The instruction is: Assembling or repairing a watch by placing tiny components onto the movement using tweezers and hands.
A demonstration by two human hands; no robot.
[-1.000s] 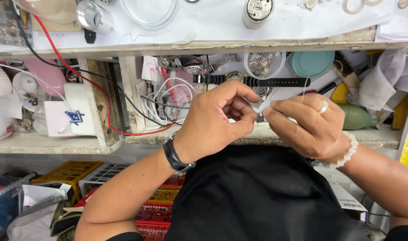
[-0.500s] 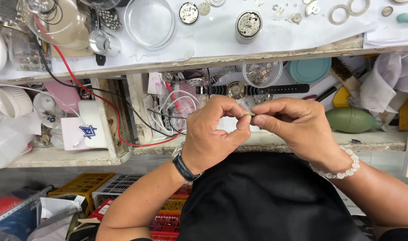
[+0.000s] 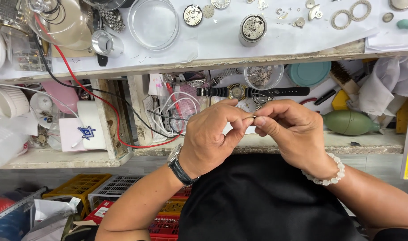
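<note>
Head view. Left hand [image 3: 210, 140] and right hand [image 3: 293, 131] meeting over black lap cloth [image 3: 257, 201], fingertips touching. Thumb and forefinger of each pinched together on one tiny metal part [image 3: 250, 118], too small to identify. Part held between both hands, near open drawer edge. Black-strap wristwatch [image 3: 237, 91] lying just beyond, in drawer. Green rubber blower [image 3: 349, 122] to right. Far off, on white bench top, watch movement [image 3: 254, 27], clear round dish [image 3: 153, 22]. Red wire [image 3: 117, 118] trailing left.
</note>
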